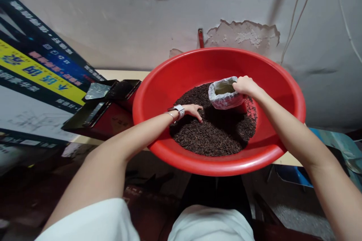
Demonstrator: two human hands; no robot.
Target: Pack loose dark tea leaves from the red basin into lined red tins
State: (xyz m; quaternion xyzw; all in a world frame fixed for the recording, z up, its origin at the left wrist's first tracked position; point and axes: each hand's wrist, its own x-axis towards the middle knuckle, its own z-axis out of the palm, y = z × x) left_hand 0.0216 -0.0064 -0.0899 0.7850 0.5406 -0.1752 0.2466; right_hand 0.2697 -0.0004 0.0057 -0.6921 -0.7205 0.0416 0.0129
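Observation:
A large red basin [220, 165] holds a bed of dark, dry, thin leaf-like pieces that look like loose tea [209, 141]. My left hand [194, 111] rests on the heap at the left, thumb and fingers apart and curved down into it; some fingertips are hidden. Above the right part of the heap, my right hand [246, 85] pinches the rim of a red container with a clear plastic liner [224, 101] folded over its mouth. The container's opening faces up and toward me. Its lower part is in shadow, and I cannot tell how full it is.
Dark red open boxes [113, 115] stand left of the basin on a pale tabletop [121, 75]. A printed board [42, 67] leans at far left. Behind is a peeling wall [127, 19] with hanging cords [295, 19]. A blue surface [336, 139] lies at right.

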